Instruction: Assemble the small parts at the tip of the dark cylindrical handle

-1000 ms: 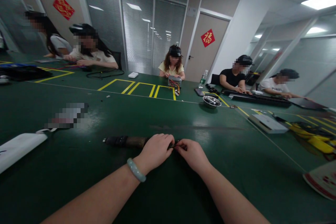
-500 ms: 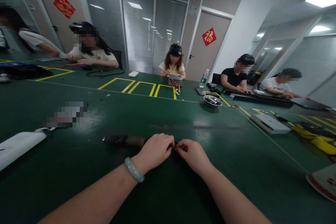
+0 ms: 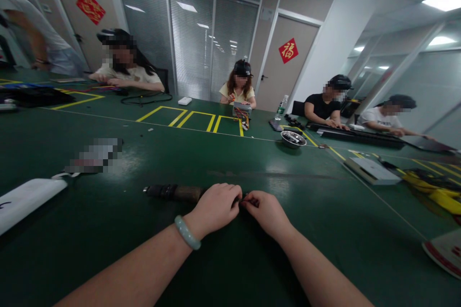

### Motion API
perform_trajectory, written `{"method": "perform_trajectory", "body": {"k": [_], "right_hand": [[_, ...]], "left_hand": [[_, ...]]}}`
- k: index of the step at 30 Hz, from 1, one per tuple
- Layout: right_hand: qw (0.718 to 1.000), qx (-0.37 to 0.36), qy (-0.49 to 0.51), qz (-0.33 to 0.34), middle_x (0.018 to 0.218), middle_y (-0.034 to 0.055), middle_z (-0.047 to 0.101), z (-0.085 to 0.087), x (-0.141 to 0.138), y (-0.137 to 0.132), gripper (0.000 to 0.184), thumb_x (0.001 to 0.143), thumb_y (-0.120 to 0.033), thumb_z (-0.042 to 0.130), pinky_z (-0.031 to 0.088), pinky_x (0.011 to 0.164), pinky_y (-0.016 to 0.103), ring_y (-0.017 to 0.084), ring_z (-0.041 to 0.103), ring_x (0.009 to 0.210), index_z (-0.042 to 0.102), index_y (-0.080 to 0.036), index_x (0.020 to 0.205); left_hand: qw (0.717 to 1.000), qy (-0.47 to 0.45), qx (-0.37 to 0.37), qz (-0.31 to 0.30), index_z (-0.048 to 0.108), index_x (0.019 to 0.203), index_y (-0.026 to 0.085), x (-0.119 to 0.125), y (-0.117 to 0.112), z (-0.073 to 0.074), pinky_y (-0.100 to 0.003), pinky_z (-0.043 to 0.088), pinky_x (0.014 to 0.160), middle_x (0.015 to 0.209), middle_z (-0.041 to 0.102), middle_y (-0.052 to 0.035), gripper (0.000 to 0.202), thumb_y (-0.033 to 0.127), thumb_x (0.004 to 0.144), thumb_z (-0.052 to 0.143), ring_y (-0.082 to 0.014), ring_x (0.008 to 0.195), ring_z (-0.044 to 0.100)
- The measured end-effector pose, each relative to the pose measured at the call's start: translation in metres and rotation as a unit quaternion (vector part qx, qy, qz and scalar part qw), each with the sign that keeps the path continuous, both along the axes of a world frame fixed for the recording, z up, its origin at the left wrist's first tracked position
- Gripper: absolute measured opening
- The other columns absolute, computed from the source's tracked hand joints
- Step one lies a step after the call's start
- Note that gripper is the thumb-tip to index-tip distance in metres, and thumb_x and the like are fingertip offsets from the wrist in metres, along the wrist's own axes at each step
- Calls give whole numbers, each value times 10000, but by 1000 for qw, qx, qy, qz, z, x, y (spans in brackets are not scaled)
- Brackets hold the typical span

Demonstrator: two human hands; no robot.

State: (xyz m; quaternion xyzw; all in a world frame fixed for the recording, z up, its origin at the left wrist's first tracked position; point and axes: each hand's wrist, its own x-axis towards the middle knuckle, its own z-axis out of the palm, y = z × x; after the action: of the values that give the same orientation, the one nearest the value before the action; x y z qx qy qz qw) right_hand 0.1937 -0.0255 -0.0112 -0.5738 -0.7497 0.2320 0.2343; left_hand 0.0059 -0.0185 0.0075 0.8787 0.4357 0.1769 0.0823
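A dark electric screwdriver (image 3: 185, 194) lies crosswise on the green table, its silver tip pointing left and its body black and brown. My left hand (image 3: 218, 205), with a pale green bangle at the wrist, is closed over the right part of it. Close beside, my right hand (image 3: 265, 211) is closed in a pinch at the tool's right end. What its fingertips hold is small, dark and mostly hidden by the fingers.
A white power bank (image 3: 30, 201) with a short cable and a blurred phone (image 3: 99, 156) lie at left. Farther off are a metal bowl (image 3: 293, 139), a white box (image 3: 372, 171) and yellow cables (image 3: 444, 199). A red-and-white object (image 3: 444, 252) stands at right. Several people work around the table.
My hands stay almost in place, with a slight gap now between their fingertips. The person at the far left has risen from a leaning position. The view has shifted slightly.
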Motion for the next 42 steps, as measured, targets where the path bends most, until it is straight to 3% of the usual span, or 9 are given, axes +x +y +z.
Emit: {"method": "perform_trajectory", "body": {"k": [21, 29, 37, 42], "right_hand": [[1000, -1, 3, -6, 787, 4, 693, 3, -1, 0, 140, 814, -272, 557, 417, 630, 238, 148, 616, 702, 687, -223, 832], [1000, 4, -1, -12, 772, 2, 687, 4, -1, -1, 131, 807, -276, 561, 400, 607, 241, 153, 610, 686, 684, -230, 809], [1000, 8, -14, -16, 790, 6, 694, 3, 0, 0, 119, 801, -268, 576, 381, 606, 231, 151, 608, 708, 687, -226, 809], [1000, 9, 0, -7, 795, 0, 699, 0, 1, 1, 124, 809, -270, 567, 387, 616, 224, 144, 608, 702, 684, -232, 817]], "left_hand": [[1000, -11, 21, -3, 565, 874, 210, 1, 1, -1, -314, 411, 754, 858, 614, -4, 61, 228, 859, 508, -175, 822, 561], [999, 3, 36, 15, 572, 784, 197, 4, -3, 6, -293, 393, 683, 779, 616, -18, 285, 280, 951, 357, -167, 758, 564], [999, 3, 2, 36, 596, 770, 199, 5, -2, 4, -289, 396, 707, 774, 628, -14, 224, 255, 899, 422, -161, 757, 570], [999, -8, -7, 33, 603, 860, 210, 5, -3, 4, -298, 406, 739, 826, 630, -16, 126, 259, 853, 487, -176, 804, 575]]}}
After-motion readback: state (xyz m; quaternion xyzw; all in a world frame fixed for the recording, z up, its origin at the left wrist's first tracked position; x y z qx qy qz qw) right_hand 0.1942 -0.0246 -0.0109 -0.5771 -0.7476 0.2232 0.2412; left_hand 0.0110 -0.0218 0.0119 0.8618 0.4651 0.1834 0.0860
